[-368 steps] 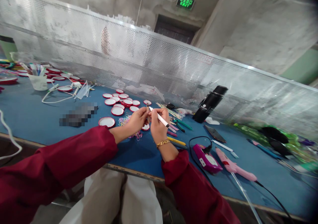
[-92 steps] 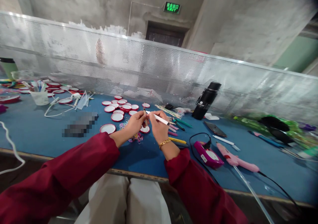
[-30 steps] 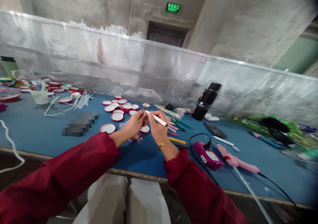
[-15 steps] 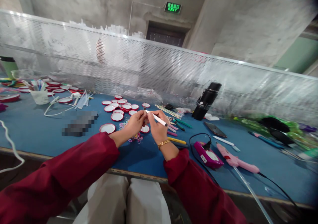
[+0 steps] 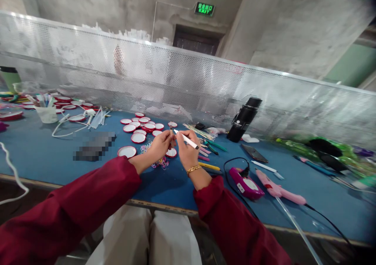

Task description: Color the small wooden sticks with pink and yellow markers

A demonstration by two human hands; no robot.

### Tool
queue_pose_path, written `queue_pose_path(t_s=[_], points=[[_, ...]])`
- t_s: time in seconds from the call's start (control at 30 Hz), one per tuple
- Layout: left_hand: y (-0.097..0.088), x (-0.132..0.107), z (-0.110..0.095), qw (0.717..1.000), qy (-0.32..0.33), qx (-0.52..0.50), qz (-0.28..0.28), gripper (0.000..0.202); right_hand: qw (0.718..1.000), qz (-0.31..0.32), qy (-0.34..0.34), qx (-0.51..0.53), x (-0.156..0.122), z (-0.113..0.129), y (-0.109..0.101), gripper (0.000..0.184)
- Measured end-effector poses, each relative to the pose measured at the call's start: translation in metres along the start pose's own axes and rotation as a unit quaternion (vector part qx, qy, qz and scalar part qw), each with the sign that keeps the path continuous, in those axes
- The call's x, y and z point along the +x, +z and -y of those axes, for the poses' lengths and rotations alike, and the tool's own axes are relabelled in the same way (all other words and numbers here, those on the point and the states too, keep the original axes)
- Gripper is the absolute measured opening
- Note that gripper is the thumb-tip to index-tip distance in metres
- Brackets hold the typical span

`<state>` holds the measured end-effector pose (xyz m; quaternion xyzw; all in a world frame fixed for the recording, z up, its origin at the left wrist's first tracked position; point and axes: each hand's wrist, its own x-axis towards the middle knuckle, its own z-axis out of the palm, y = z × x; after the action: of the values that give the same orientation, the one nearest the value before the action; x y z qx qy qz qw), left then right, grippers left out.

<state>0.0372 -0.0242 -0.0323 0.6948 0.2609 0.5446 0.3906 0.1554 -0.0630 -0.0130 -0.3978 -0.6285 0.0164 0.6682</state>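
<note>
My left hand is closed in a pinch on a small brown stick-like piece, which stands upright from the fingertips. Most of that piece is hidden by the fingers. My right hand grips a white marker pen with a dark rear end, its tip pointing left toward the brown piece, a small gap apart. Below and behind the hands lie a round red-rimmed lid and a heap of coloured rubber bands. Several more red-rimmed lids sit beyond my left hand.
To the right are a yellow pen, pliers, a black bottle, a purple box with a cable, and a pink glue gun. A pixelated dark object and a cup of pens lie left. A perforated metal screen borders the table.
The marker's tip has drawn slightly right, away from the brown piece. My right fingers have shifted a little; my left hand stays nearly still.
</note>
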Motion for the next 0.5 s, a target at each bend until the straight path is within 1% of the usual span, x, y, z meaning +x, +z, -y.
queue_pose_path(t_s=[0.23, 0.5], points=[[0.0017, -0.001, -0.0036, 1.0, -0.011, -0.011, 0.002, 0.032, 1.0, 0.01, -0.008, -0.015, -0.0005, -0.0023, 0.0005, 0.015], [0.0021, -0.0006, -0.0021, 1.0, -0.007, -0.004, 0.007, 0.033, 1.0, 0.018, 0.001, -0.013, -0.0007, -0.0042, 0.0007, 0.016]])
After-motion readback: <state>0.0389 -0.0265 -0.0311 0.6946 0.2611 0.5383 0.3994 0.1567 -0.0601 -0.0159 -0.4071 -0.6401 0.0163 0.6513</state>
